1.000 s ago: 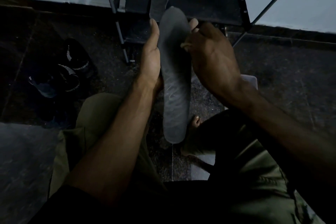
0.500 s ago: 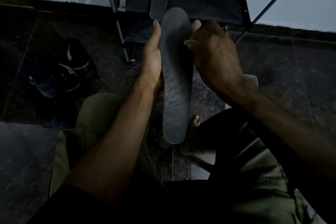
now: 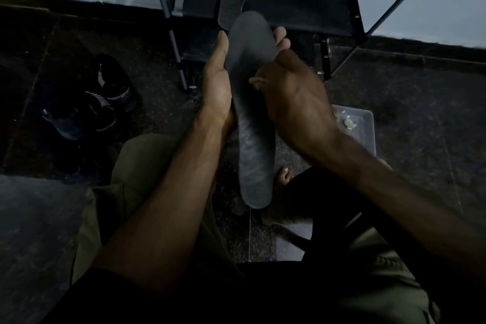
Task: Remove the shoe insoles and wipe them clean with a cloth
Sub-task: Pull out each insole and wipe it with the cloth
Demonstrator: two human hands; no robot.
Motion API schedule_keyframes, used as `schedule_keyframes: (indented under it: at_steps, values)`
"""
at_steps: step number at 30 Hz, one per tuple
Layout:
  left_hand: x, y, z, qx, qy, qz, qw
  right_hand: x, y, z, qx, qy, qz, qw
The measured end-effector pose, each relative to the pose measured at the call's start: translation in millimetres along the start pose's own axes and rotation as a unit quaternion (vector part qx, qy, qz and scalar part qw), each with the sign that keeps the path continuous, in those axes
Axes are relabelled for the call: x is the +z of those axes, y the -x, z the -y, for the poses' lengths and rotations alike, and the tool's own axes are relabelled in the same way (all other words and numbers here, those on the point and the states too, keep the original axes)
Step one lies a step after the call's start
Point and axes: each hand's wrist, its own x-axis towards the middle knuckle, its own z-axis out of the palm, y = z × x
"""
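A long dark grey insole (image 3: 253, 139) stands upright in front of me, toe end up. My left hand (image 3: 217, 92) grips it from the left: the thumb lies along its left edge and the fingertips show past its right edge near the top. My right hand (image 3: 294, 102) pinches a small pale cloth (image 3: 253, 81) and presses it on the insole's upper half. Most of the cloth is hidden under my fingers. A second dark insole (image 3: 232, 0) lies on the shoe rack shelf behind.
A black metal shoe rack (image 3: 352, 16) stands against the pale wall ahead. A pair of dark shoes with striped trim (image 3: 105, 97) sits on the dark stone floor at left. A clear plastic container (image 3: 366, 126) with pale scraps is at right. My bare foot (image 3: 282, 179) rests below the insole.
My right hand has slid the cloth down and slightly left along the insole. My left hand keeps the insole in the same place.
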Motion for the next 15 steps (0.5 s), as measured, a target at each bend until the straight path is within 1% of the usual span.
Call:
schedule_keyframes:
  at_steps: [1,2,4,7,9,11,13,15]
  values:
    - [0.0,0.3,1.6,-0.023,0.064,0.027,0.997,-2.1,2.4,3.4,-0.011,-0.014,-0.001,1.0]
    - [-2.9,-2.1,4.4,-0.03,0.096,0.042,0.994,-5.2,1.2,3.8,-0.021,-0.023,0.003,1.0]
    - [-6.3,-7.7,8.4,-0.026,0.095,0.08,0.992,-9.5,-9.8,-2.0,-0.018,-0.026,0.0,1.0]
    - [-4.7,-9.5,10.2,-0.019,0.061,0.129,0.99,-11.7,-38.0,-15.6,0.029,-0.011,-0.028,0.999]
    - [-5.0,-9.2,8.7,-0.026,0.074,0.129,0.989,-8.3,-43.5,-14.2,0.034,-0.015,-0.03,0.999]
    - [-6.4,-6.1,4.6,-0.033,0.102,0.103,0.989,-3.1,-29.6,-3.5,0.005,-0.019,-0.006,1.0]
    - [-10.0,-5.7,1.1,-0.03,0.124,0.118,0.985,-1.2,-5.3,13.4,-0.034,-0.033,0.018,0.999]
    - [-11.6,-6.2,-0.5,-0.022,0.11,0.132,0.985,-3.2,12.6,23.6,-0.037,-0.077,0.027,0.996]
